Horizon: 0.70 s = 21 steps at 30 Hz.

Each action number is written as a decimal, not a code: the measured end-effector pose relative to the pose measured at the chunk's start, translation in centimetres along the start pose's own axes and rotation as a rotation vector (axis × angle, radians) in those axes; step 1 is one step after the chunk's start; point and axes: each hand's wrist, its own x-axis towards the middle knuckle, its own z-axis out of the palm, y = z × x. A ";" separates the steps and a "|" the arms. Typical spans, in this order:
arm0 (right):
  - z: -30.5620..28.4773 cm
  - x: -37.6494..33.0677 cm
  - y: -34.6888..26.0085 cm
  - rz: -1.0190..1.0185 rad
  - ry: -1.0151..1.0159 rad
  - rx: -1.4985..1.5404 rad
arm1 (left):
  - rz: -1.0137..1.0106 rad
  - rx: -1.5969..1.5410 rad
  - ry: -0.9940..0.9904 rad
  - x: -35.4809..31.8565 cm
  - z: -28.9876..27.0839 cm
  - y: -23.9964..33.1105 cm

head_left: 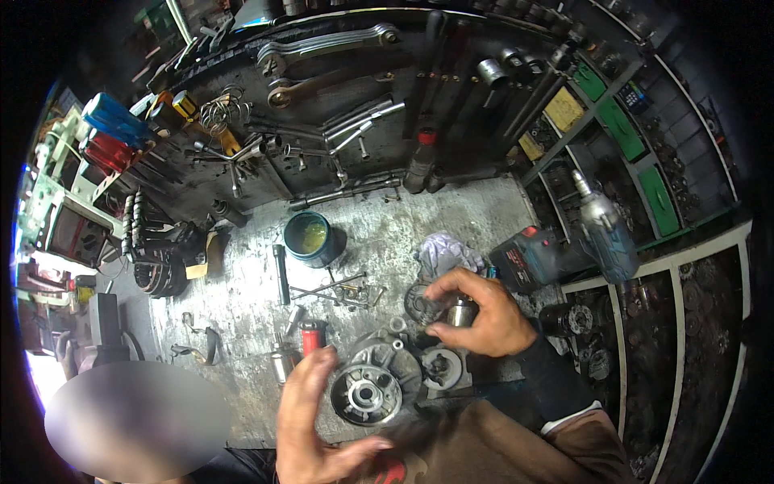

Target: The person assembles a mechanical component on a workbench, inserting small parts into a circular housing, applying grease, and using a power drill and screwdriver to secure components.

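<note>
My left hand is open beside the round cast-metal housing, thumb and fingers spread apart. It holds nothing. The housing has a bearing-like centre and lies near the bench's front edge. My right hand is curled, with thumb and finger at the edge of a dark ring-shaped metal part. Within the curve of that hand shows a shiny metal cylinder; whether the hand touches it is unclear. A smaller round metal piece sits against the housing's right side.
A blue-green tub of yellowish stuff stands mid-bench near a dark tube and loose bolts. At right are a cordless impact wrench and a crumpled rag. Wrenches hang behind. Another person is at lower left.
</note>
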 end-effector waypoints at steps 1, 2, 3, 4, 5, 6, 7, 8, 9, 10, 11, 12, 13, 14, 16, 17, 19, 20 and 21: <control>-0.3 -1.3 -1.1 -0.019 0.004 -0.048 | 0.066 0.166 -0.069 0.0 0.3 0.8; -0.3 -2.3 -2.0 -0.085 0.012 -0.035 | 0.098 0.302 -0.133 0.1 0.8 1.4; -0.4 -3.2 -2.7 -0.093 -0.010 -0.038 | 0.057 0.335 -0.166 0.3 1.2 1.7; -0.2 -3.9 -3.2 -0.079 -0.040 -0.034 | 0.052 0.310 -0.148 0.4 1.7 1.8; -0.1 -4.5 -3.5 -0.088 -0.058 -0.036 | 0.008 0.278 -0.138 0.5 2.3 1.7; 0.4 -4.8 -3.5 -0.204 -0.028 -0.115 | 0.018 0.214 -0.072 0.4 2.5 1.5; 0.7 -5.1 -3.4 -0.227 -0.037 -0.143 | 0.003 0.146 -0.021 0.3 2.8 1.1; 1.1 -5.3 -3.3 -0.229 -0.020 -0.192 | 0.036 0.151 0.044 0.0 2.9 0.6; 1.5 -5.6 -3.3 -0.239 -0.007 -0.237 | 0.029 0.085 0.085 -0.4 2.8 0.1; 1.8 -5.7 -3.1 -0.246 0.007 -0.252 | -0.038 0.005 0.109 -0.9 2.7 -0.4; 2.1 -5.9 -3.0 -0.259 0.017 -0.264 | -0.083 -0.088 0.150 -1.4 2.4 -0.8; 2.4 -6.0 -3.0 -0.266 0.032 -0.269 | -0.149 -0.181 0.190 -1.9 2.2 -1.3; 2.6 -6.0 -3.0 -0.282 0.036 -0.277 | -0.197 -0.248 0.226 -2.4 2.0 -1.6; 2.8 -6.0 -3.0 -0.292 0.047 -0.280 | -0.211 -0.293 0.276 -2.8 1.9 -2.0; 3.1 -5.9 -3.0 -0.296 0.060 -0.291 | -0.234 -0.317 0.348 -3.1 1.7 -2.4; 3.2 -5.8 -3.1 -0.292 0.061 -0.300 | -0.247 -0.353 0.360 -3.2 1.8 -2.6; 3.3 -5.6 -3.1 -0.285 0.056 -0.312 | -0.261 -0.384 0.372 -3.2 1.9 -2.7; 3.3 -5.6 -3.1 -0.280 0.054 -0.315 | -0.262 -0.394 0.379 -3.2 2.0 -2.7; 3.3 -5.6 -3.0 -0.268 0.057 -0.319 | -0.275 -0.413 0.378 -3.2 2.0 -2.7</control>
